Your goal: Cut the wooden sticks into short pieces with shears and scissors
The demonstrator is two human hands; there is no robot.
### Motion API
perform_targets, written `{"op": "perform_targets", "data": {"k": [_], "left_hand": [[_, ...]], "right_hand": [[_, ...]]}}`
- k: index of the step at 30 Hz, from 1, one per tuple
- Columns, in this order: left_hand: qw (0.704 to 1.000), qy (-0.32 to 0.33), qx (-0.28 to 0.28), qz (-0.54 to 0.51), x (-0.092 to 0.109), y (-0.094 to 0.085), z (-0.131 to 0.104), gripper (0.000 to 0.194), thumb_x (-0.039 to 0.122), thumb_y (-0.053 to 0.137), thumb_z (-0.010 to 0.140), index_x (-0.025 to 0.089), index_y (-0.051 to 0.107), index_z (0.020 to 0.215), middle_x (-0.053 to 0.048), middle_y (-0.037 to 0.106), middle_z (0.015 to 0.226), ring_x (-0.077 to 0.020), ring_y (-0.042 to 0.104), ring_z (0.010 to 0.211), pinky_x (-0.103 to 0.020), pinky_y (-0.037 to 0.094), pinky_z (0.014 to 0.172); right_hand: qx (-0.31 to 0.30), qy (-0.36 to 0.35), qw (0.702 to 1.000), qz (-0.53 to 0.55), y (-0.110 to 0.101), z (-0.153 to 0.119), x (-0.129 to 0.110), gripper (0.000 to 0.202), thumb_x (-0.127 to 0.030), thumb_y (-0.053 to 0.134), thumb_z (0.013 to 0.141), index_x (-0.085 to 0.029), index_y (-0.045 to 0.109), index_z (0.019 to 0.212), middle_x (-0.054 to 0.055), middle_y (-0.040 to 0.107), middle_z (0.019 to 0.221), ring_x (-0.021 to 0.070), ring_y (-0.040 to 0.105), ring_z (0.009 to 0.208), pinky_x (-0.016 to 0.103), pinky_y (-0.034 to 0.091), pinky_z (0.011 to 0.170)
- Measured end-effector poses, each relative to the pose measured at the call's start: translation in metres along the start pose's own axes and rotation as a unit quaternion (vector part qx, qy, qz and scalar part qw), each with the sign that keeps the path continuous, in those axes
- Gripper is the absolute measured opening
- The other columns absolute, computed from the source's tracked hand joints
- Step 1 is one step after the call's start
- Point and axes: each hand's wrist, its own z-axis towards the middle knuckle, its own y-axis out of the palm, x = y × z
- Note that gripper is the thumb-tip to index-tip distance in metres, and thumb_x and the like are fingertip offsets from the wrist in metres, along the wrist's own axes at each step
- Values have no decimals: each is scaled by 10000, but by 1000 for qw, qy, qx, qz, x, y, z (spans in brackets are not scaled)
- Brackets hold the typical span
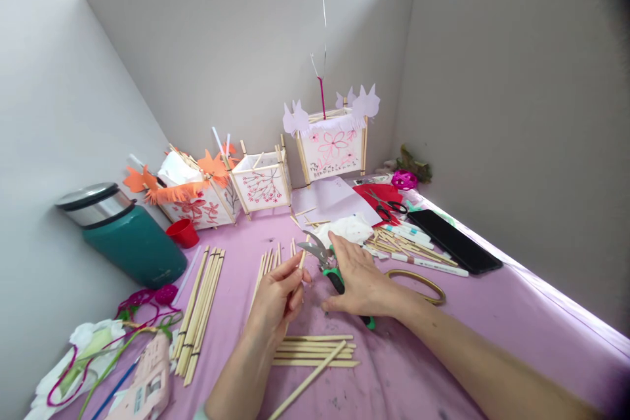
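Observation:
My left hand [280, 295] pinches a thin wooden stick [302, 258] between thumb and fingers, its upper end close to the blades of the pruning shears. These pruning shears [335, 281] have green and black handles and parted metal blades. My right hand [361, 279] lies around the handles, with its thumb toward me and its fingers partly hiding them. Below my hands several cut sticks [319, 351] lie side by side, with one longer stick [310, 377] slanting across. More sticks [268, 266] are lined up behind my left hand.
At the left are a teal bottle [138, 243], a red cup [182, 233], a glue gun [147, 377] and stick bundles [201, 315]. Paper lanterns [263, 187] stand behind. At the right lie scissors [388, 207], a phone [455, 239], markers [430, 265] and gold-handled scissors [433, 285].

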Motion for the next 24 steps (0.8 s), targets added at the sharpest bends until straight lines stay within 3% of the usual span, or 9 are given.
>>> {"op": "perform_targets", "data": {"k": [2,4,6,9,11,16,24], "left_hand": [[1000,0,2,-3,0,-1,0,523,244,754,656,118,620,1145,14,603,696,-8,287,326,-154,163,280],[1000,0,4,-5,0,-1,1,520,240,753,656,125,623,1146,17,601,693,-7,286,327,-153,164,281],[1000,-2,7,-7,0,-2,1,518,236,752,656,128,625,1146,17,599,690,-6,281,329,-151,160,284],[1000,-3,10,-9,0,-2,1,513,234,750,657,127,628,1143,15,601,688,-4,272,330,-149,153,288],[1000,-1,12,-10,-1,-3,1,512,232,750,657,126,629,1143,14,602,687,-6,273,330,-151,156,288],[1000,3,15,-9,0,-1,0,525,231,760,638,126,635,1137,18,604,685,-9,286,324,-154,160,284],[999,36,18,-4,-4,3,1,556,269,759,657,123,621,1175,12,611,689,-6,283,325,-156,136,294]], "right_hand": [[-22,4,1000,1,0,1,5,1297,-581,726,561,-89,-26,1497,218,56,1549,357,71,1414,495,157,1100],[-23,23,999,-5,0,1,6,1277,-591,716,561,-43,27,1487,245,52,1542,368,69,1413,482,175,1101],[0,27,999,-20,0,2,5,1144,-539,704,585,-22,169,1454,261,201,1500,371,194,1377,455,239,1074],[41,15,998,-40,-3,1,1,805,-384,659,629,-104,393,1336,182,483,1305,316,430,1203,399,336,985],[56,20,997,-48,-4,1,-1,695,-343,645,626,-156,459,1269,142,536,1205,307,474,1115,403,349,943],[90,46,992,-71,-4,0,-4,620,-313,634,641,-201,493,1234,130,552,1095,322,486,1024,431,335,890],[135,53,986,-85,4,1,-9,600,-263,581,698,-175,451,1278,129,539,1069,288,473,1001,382,324,895]]}}
